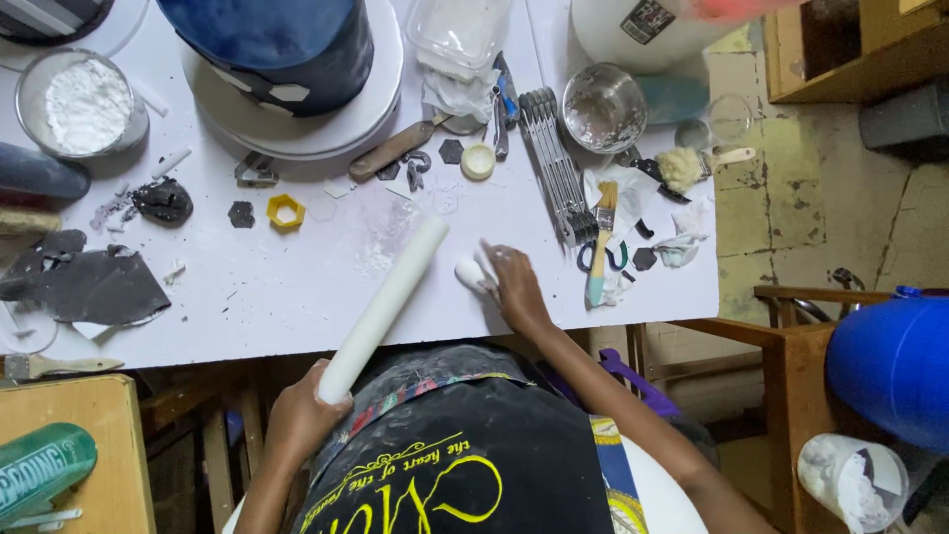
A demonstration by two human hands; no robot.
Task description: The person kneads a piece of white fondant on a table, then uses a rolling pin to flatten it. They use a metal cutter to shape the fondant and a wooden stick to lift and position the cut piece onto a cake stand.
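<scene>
My left hand [301, 413] grips the near end of a long white rolling pin [388, 302], which slants up over the white table [277, 297]. My right hand [512, 282] rests on the table's front part, fingers closed on a small white lump of fondant [469, 273]. A dark blue cake with white hexagon patches [272, 44] stands on a round white board at the back. A yellow hexagon cutter [286, 212] and small black hexagon pieces [241, 214] lie left of the pin.
A bowl of white powder [84, 104] sits back left, black fondant scraps [84, 282] at the left edge. Brushes [601, 237], a metal bowl [603, 107] and a metal strip cutter [556, 168] crowd the right side. A blue drum [890, 361] stands right.
</scene>
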